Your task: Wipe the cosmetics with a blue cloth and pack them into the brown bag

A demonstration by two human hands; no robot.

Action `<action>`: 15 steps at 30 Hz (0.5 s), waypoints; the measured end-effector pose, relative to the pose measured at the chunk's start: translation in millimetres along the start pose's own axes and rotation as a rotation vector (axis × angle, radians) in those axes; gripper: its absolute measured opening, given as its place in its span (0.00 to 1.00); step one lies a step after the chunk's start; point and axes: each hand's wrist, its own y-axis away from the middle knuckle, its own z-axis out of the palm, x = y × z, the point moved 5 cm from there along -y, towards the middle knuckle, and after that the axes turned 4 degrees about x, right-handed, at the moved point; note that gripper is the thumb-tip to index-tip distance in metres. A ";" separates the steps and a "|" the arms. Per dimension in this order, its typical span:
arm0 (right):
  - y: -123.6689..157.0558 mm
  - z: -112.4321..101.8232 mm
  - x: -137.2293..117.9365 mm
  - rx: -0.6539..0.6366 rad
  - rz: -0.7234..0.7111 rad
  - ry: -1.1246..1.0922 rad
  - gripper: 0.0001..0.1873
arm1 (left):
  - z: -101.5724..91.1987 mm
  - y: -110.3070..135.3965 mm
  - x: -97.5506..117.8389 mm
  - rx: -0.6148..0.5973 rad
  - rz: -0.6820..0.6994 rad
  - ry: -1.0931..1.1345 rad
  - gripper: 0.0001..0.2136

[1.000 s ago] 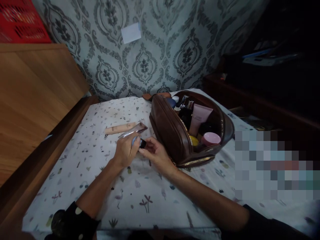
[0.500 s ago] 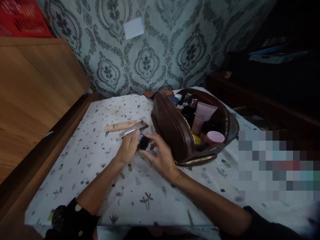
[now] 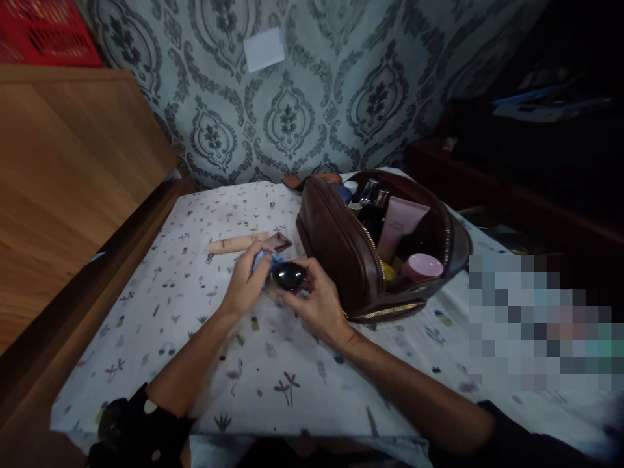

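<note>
My right hand [image 3: 319, 302] is closed around a small round black glossy compact [image 3: 288, 275], held just above the patterned tablecloth [image 3: 273, 364]. Pinched in my left hand [image 3: 246, 283] is a light blue cloth-like thing [image 3: 263, 265], pressed against the compact's left side. An open brown leather cosmetic bag [image 3: 341, 253] stands right of my hands. It holds a pink tube [image 3: 400, 224], a pink-lidded jar [image 3: 424, 266], dark bottles and other cosmetics. Behind my left hand lie a beige tube [image 3: 236, 243] and a brown-capped item [image 3: 280, 242].
A wooden headboard or cabinet [image 3: 73, 175] runs along the left edge. Patterned grey wallpaper [image 3: 312, 104] with a white paper note [image 3: 263, 49] is behind. A red crate [image 3: 43, 32] sits top left. Dark furniture stands to the right.
The black compact has turned in my right hand and now shows its round glossy face. My left hand has brought the blue item up against it.
</note>
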 end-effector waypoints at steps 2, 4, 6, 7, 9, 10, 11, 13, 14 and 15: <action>0.0 0.3 0.0 0.007 0.043 0.005 0.16 | -5.6 0.2 7.9 -0.029 0.070 -0.026 0.08; -0.1 0.2 0.8 0.013 0.062 0.002 0.16 | -7.1 2.1 15.3 -0.095 0.176 -0.038 0.11; 0.0 0.5 3.5 0.003 0.071 -0.031 0.17 | -4.5 4.8 19.0 -0.181 0.270 -0.085 0.15; 0.2 0.9 5.2 -0.008 0.070 -0.049 0.18 | -2.4 6.0 18.5 -0.218 0.297 -0.132 0.18; 0.7 0.9 8.0 -0.021 0.051 -0.056 0.18 | 1.4 6.8 14.2 -0.263 0.309 -0.230 0.22; 0.8 0.5 8.6 -0.018 0.032 -0.042 0.18 | 2.6 6.5 11.3 -0.276 0.302 -0.260 0.22; 0.9 -0.2 8.7 -0.010 0.011 -0.018 0.18 | 3.4 5.9 8.7 -0.287 0.296 -0.271 0.21; 1.0 -1.5 7.7 0.011 -0.024 0.033 0.18 | 3.9 4.4 5.5 -0.309 0.290 -0.250 0.17; 1.1 -1.8 6.9 0.016 -0.034 0.049 0.18 | 3.5 3.4 4.8 -0.314 0.289 -0.233 0.16; 1.3 -1.8 6.2 0.017 -0.039 0.057 0.18 | 2.9 2.5 4.3 -0.317 0.284 -0.222 0.16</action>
